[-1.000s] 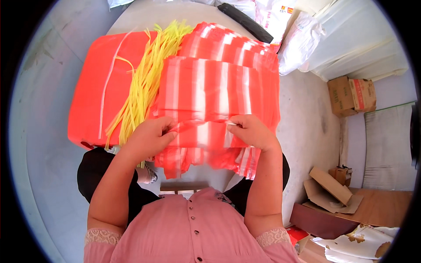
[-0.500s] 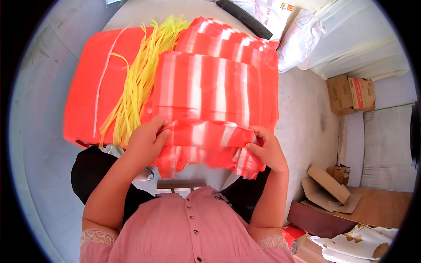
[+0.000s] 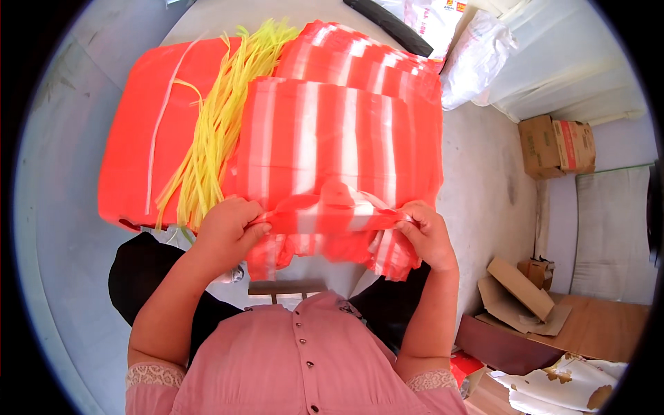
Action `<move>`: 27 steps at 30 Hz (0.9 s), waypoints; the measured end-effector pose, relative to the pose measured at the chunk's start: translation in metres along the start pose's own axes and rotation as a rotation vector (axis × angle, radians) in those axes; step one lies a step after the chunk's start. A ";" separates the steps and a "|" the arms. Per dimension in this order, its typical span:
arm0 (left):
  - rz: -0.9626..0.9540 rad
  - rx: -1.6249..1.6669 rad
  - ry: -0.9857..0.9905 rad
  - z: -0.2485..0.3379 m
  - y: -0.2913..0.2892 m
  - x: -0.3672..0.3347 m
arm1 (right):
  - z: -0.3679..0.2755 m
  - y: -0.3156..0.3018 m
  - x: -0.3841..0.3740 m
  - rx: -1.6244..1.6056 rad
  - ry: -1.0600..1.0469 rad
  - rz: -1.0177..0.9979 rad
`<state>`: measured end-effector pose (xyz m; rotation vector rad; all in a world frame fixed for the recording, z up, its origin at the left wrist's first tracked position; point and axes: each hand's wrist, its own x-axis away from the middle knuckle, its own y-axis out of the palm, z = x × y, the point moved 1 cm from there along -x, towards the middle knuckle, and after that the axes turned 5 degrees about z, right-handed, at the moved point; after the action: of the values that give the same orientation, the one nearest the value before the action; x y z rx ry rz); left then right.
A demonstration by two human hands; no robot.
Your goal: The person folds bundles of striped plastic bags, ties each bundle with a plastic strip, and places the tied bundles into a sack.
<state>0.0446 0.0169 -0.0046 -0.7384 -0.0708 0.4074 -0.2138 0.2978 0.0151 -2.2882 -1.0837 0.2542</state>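
Note:
A stack of red-and-white striped plastic bags [image 3: 332,135] lies in front of me. At its near end, a folded plastic bag edge [image 3: 325,220] stretches between my hands. My left hand [image 3: 232,232] pinches the left end of this fold between thumb and fingers. The right end is pinched by my right hand [image 3: 427,235]. A loose flap stands up at the middle of the fold. Below it, crumpled striped plastic hangs over the near edge. Beside the stack, to the left, is a bundle of yellow plastic strips [image 3: 214,131] on a red, round-cornered surface [image 3: 135,145].
A white strip [image 3: 160,124] lies across the red surface. Behind the stack are a long black roll [image 3: 387,26] and a white sack [image 3: 477,59]. Cardboard boxes [image 3: 543,149] stand at the far right. An opened carton [image 3: 519,301] rests on a brown wooden surface [image 3: 602,325] at right.
The fold between my hands has become narrower and tauter, and a flap has risen at its middle. Both hands have shifted only slightly, turning a little at the ends of the fold.

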 end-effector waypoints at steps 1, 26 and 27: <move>-0.001 0.000 -0.001 0.000 0.000 0.000 | 0.000 -0.001 0.001 0.019 -0.009 0.002; -0.104 -0.083 0.014 0.043 0.008 -0.031 | -0.073 0.045 -0.043 0.341 -0.136 -0.130; -0.142 -0.100 0.006 0.043 0.008 -0.032 | -0.072 0.047 -0.043 0.303 -0.155 -0.157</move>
<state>0.0039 0.0378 0.0243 -0.8279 -0.1383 0.2676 -0.1827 0.2108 0.0431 -1.9295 -1.2055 0.5029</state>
